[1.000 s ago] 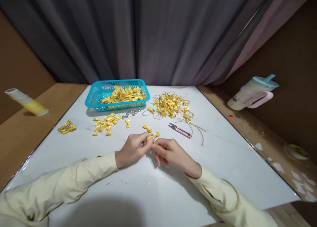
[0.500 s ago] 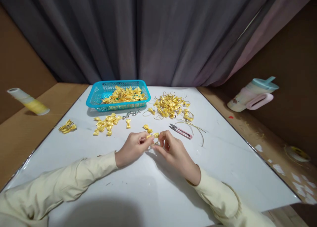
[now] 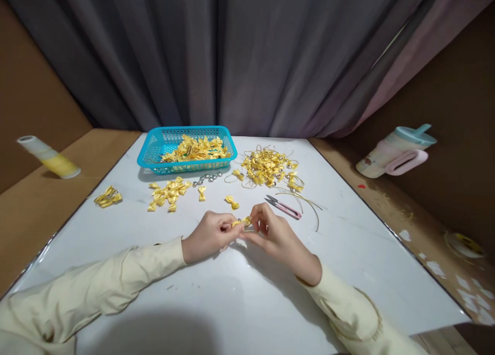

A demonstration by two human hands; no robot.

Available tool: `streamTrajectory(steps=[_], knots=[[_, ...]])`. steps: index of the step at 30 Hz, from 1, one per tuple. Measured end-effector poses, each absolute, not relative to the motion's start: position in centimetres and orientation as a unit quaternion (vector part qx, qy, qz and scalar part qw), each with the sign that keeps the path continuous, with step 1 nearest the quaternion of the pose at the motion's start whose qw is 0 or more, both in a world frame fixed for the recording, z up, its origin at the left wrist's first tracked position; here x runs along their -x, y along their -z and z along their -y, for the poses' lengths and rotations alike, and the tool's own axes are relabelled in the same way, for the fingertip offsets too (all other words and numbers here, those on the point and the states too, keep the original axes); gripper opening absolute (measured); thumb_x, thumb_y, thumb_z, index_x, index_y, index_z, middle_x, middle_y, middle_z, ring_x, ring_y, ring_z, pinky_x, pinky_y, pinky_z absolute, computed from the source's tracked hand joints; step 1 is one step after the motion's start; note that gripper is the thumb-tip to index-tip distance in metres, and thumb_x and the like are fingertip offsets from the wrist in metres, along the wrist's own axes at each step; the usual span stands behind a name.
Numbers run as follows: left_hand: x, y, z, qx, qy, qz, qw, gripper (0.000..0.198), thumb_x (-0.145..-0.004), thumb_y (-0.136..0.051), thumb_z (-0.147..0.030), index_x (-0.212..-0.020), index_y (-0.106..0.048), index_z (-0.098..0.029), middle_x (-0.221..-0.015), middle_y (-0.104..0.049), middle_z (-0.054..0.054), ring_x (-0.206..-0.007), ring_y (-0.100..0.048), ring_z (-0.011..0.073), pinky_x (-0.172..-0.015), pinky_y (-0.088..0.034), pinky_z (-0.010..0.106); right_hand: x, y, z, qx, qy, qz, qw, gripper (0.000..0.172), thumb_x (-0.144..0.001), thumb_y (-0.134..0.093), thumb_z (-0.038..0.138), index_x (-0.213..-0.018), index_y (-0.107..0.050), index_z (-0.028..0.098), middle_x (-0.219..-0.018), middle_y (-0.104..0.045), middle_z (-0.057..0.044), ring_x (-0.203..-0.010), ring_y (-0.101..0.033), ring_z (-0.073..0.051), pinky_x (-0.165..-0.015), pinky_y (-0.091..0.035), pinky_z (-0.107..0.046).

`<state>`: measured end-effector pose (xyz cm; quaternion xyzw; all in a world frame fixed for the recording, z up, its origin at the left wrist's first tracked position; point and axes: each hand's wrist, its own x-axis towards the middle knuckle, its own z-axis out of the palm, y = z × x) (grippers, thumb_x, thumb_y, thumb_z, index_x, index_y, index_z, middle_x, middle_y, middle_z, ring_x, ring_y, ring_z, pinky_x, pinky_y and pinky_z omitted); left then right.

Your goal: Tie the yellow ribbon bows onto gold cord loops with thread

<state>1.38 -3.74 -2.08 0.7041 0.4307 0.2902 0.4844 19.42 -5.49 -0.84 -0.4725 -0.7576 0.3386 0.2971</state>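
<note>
Over the middle of the white table, a small yellow ribbon bow [image 3: 246,221] with a tiny shiny bead on it is between my hands. My left hand [image 3: 212,235] pinches its left end between thumb and forefinger. At the bow's right end are the curled fingertips of my right hand [image 3: 275,235], its thumb just below; a thin cord seems to run there, partly hidden. Just beyond lie two loose bows [image 3: 232,202]. Pink-handled thread snips [image 3: 284,207] and cut gold cords [image 3: 309,203] lie to the right of my right hand.
A blue basket [image 3: 144,159] holding yellow bows stands at the back, with a corded bow pile [image 3: 266,166] to its right. Loose bows [image 3: 170,192], silver beads [image 3: 207,178] and a bundle [image 3: 108,196] lie in front. A tumbler [image 3: 394,151] and thread spool [image 3: 54,159] stand at the sides.
My fingers have drawn closer together around the bow, and the right fingertips now touch its right end. The whole view has shifted slightly; the other things lie as before.
</note>
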Motion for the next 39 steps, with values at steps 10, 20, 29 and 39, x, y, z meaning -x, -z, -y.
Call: streamTrajectory(steps=[10,20,29,39], knots=[[-1.1,2.3,3.8,-0.666,-0.171,-0.351,0.636,0.021,-0.077,-0.056,-0.028,-0.062,-0.053,-0.014,-0.035,-0.037,-0.009,-0.032,-0.026,0.0037,-0.036,-0.02,0.018,-19.4,0.9,4.7,0.348,-0.547,0.696,0.309,0.034,-0.089,-0.052,0.038,-0.106,-0.028,0.021,-0.081,-0.05,0.002,-0.068,-0.048,-0.011,-0.062,-0.039,-0.024],[-1.0,2.3,3.6,-0.624,-0.141,-0.309,0.704,0.032,-0.076,-0.062,-0.039,-0.06,-0.051,-0.014,-0.037,-0.038,-0.009,-0.032,-0.027,0.0033,-0.035,-0.018,0.019,-19.3,1.1,4.8,0.324,-0.513,0.729,0.316,0.024,-0.089,-0.051,0.03,-0.106,-0.038,0.019,-0.071,-0.046,0.004,-0.066,-0.045,-0.012,-0.068,-0.037,-0.026],[-1.0,2.2,3.7,-0.614,-0.138,-0.315,0.71,0.035,-0.078,-0.06,-0.045,-0.067,-0.055,-0.013,-0.037,-0.038,-0.009,-0.031,-0.026,0.0032,-0.035,-0.018,0.018,-19.3,1.6,4.7,0.346,-0.491,0.723,0.341,0.023,-0.09,-0.05,0.03,-0.104,-0.035,0.02,-0.07,-0.042,0.005,-0.062,-0.04,-0.011,-0.061,-0.034,-0.023],[-0.9,2.3,3.7,-0.633,-0.215,-0.344,0.66,0.036,-0.081,-0.055,-0.046,-0.068,-0.055,-0.013,-0.036,-0.034,-0.01,-0.034,-0.025,0.0038,-0.038,-0.02,0.018,-20.5,1.7,3.1,0.431,-0.53,0.667,0.296,0.056,-0.085,-0.037,0.067,-0.061,-0.04,0.017,-0.06,-0.039,0.002,-0.059,-0.036,-0.011,-0.059,-0.032,-0.024]])
